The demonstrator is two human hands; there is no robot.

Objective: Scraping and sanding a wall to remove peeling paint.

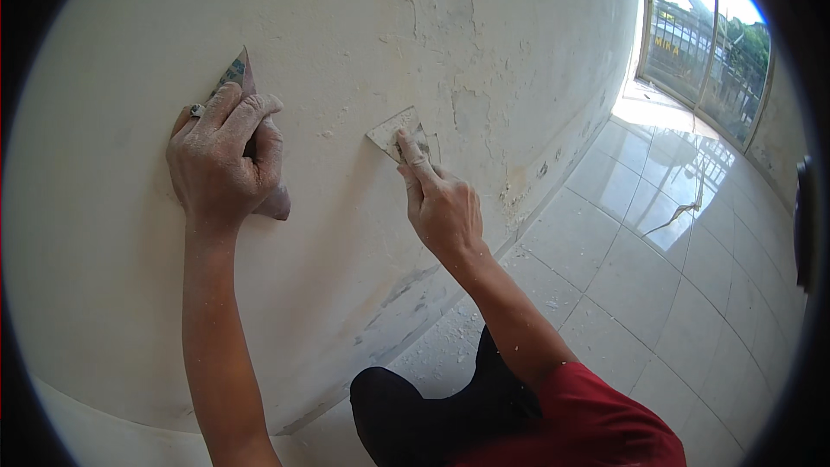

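Dusty with white powder, my left hand (pixel 226 147) is closed around a folded sheet of sandpaper (pixel 277 204) against the wall; the sheet's corners stick out above and below the fingers. A ring sits on one finger. To its right, my right hand (pixel 439 199) grips a putty knife (pixel 393 131), its index finger stretched along the flat blade. The blade lies at the white wall (pixel 337 52); whether its edge touches cannot be made out. Its handle is hidden in my palm. Cracked, peeling paint (pixel 471 110) shows just right of the blade.
Flakes of paint (pixel 450 337) litter the tiled floor (pixel 635 268) along the wall's foot. My bent knee (pixel 385 398) in dark trousers is close to the wall. A glass door (pixel 709 43) stands at the far right, with a thin strip of debris (pixel 679 216) on the tiles before it.
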